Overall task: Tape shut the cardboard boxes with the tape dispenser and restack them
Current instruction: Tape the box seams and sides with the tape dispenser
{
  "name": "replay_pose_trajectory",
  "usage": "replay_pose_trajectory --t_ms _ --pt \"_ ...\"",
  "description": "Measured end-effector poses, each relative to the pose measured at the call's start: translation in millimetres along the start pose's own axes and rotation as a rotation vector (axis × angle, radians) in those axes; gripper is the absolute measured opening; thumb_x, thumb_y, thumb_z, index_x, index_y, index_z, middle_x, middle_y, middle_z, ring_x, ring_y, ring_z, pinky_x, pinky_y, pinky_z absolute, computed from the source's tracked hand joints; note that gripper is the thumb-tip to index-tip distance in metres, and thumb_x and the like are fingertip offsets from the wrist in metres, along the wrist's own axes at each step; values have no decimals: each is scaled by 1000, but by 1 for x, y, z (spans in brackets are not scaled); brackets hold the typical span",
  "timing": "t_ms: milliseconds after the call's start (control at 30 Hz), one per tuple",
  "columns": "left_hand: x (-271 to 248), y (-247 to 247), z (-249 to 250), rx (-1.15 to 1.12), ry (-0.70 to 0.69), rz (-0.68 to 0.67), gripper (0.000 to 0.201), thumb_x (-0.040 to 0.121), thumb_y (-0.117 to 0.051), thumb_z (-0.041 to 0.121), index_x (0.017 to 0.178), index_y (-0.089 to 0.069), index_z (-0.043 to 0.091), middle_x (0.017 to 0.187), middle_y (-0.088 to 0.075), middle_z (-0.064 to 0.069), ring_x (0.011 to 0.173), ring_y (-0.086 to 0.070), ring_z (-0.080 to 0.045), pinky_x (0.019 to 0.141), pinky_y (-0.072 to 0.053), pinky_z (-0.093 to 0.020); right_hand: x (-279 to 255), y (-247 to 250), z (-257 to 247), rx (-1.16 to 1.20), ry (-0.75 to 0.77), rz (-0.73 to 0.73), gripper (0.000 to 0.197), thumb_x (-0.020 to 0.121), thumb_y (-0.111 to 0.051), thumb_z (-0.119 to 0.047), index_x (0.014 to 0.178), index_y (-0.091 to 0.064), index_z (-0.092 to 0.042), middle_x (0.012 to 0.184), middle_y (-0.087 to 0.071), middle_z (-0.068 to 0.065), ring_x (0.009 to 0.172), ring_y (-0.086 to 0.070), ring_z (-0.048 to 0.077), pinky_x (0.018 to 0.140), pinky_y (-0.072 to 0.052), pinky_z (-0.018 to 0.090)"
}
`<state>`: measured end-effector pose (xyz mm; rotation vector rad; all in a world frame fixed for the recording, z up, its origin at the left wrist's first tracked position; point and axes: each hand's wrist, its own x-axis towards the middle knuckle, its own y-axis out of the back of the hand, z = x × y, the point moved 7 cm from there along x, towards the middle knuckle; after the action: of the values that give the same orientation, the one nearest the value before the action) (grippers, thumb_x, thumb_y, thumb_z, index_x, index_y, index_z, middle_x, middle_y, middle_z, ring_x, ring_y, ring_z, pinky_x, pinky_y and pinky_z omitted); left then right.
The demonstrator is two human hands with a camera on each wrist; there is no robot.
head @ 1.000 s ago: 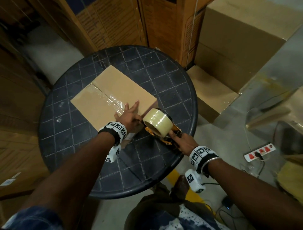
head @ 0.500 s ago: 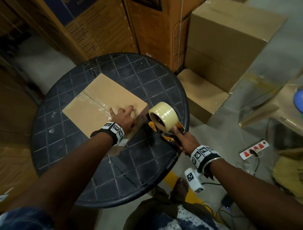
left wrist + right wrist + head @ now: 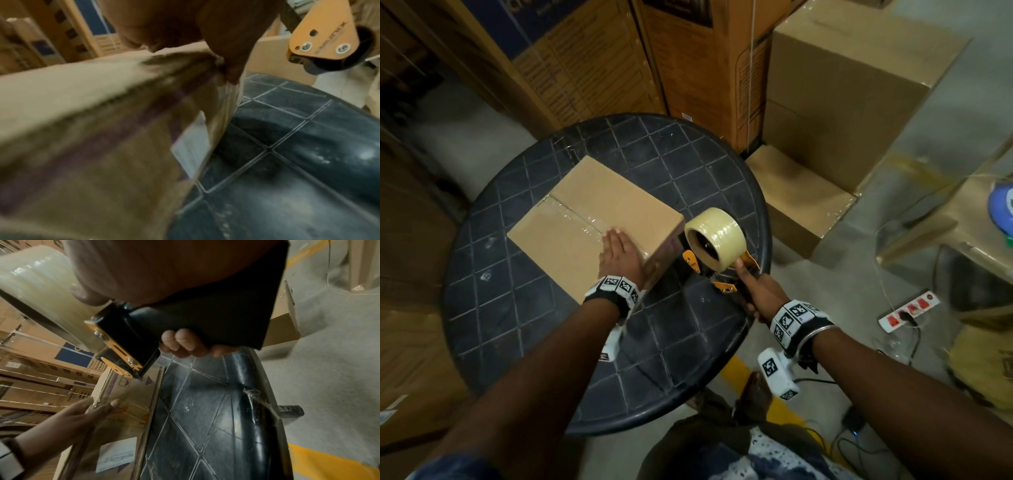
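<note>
Now left hand (image 3: 619,253) lies flatter on box (image 3: 585,219); right hand (image 3: 760,291) still grips tape dispenser (image 3: 717,243)

left hand (image 3: 619,251) flat, right hand (image 3: 763,294) fingers (image 3: 183,342) curled

Dim warehouse light, wide-angle bend, one blurred wrist view.

Head view is dim and warm, darkest from 7 to 11 o'clock; the floor at 3 o'clock is palest. Straight box edges bow toward the rim. A soft sheen lies on the tape roll (image 3: 714,236) and the black table (image 3: 678,171). Left wrist view smears the cardboard box (image 3: 82,129) with motion blur; right wrist view is sharper, its near hand out of focus at 12 o'clock.
</note>
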<state>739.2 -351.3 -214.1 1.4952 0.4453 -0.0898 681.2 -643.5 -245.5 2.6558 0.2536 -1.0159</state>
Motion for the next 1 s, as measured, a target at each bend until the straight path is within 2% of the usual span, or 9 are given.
replay_pose_trajectory --t_ms 67,167,233,333,433,567,767,900,1000 --pt "-1 -11 -3 -69 75 6 114 87 -60 60 153 11 -2 162 11 -21 151 5 -35 120 -7 -48 0 -3 0 6 3 -14 117 39 -37 -114 92 -63 -13 51 -52 -3 41 -47 13 46 -39 22" --pt "-2 -14 -1 -74 92 65 101 94 -57 48 153 9 -1 163 8 -20 151 3 -34 121 -8 -49 -2 -6 -3 44 12 -37 107 48 -41 -109 92 -62 -14 52 -51 -3 42 -45 13 46 -39 24" --pt "-2 -14 -1 -78 88 76 93 97 -54 40 153 8 0 163 8 -19 151 2 -33 121 -11 -48 -4 -7 -5 81 20 -51 106 48 -44 -109 91 -63 -14 52 -49 -2 42 -43 14 45 -38 25" --pt "-5 -15 -2 -81 77 80 89 97 -54 33 154 9 2 163 8 -18 151 1 -32 121 -11 -48 -6 -13 -12 92 36 -86 104 53 -45 -109 92 -64 -14 53 -49 0 43 -42 15 45 -37 26" --pt "-10 -16 -5 -92 51 22 98 94 -57 39 154 11 4 163 12 -17 151 5 -32 121 -6 -46 -9 -19 -25 75 67 -111 103 59 -43 -107 95 -65 -14 57 -49 2 45 -42 16 47 -37 27" --pt "-24 -20 -20 -74 -9 -3 102 92 -59 43 154 14 7 163 16 -12 151 7 -28 120 -5 -47 -18 -31 -50 1 99 -164 92 65 -40 -104 82 -59 -16 53 -49 -2 43 -42 13 47 -34 24" --pt "-59 -29 -60 24 -51 -33 100 94 -57 42 154 19 17 162 21 -1 151 8 -21 120 -4 -49 -31 -63 -76 -165 155 -244 83 64 -37 -100 79 -59 -21 55 -50 -3 42 -45 10 45 -37 21" --pt "-83 -32 -97 9 -5 -83 104 92 -60 38 152 25 27 161 23 9 151 8 -18 120 -6 -53 -33 -99 -88 -256 195 -309 104 44 -37 -113 77 -60 -17 54 -50 0 45 -46 14 49 -39 27" --pt "-102 -36 -122 -51 3 -131 106 88 -61 47 151 23 32 161 21 13 152 6 -18 118 -8 -57 -38 -130 -95 -344 228 -369 101 50 -32 -112 70 -58 -17 53 -49 1 42 -45 14 49 -37 26"
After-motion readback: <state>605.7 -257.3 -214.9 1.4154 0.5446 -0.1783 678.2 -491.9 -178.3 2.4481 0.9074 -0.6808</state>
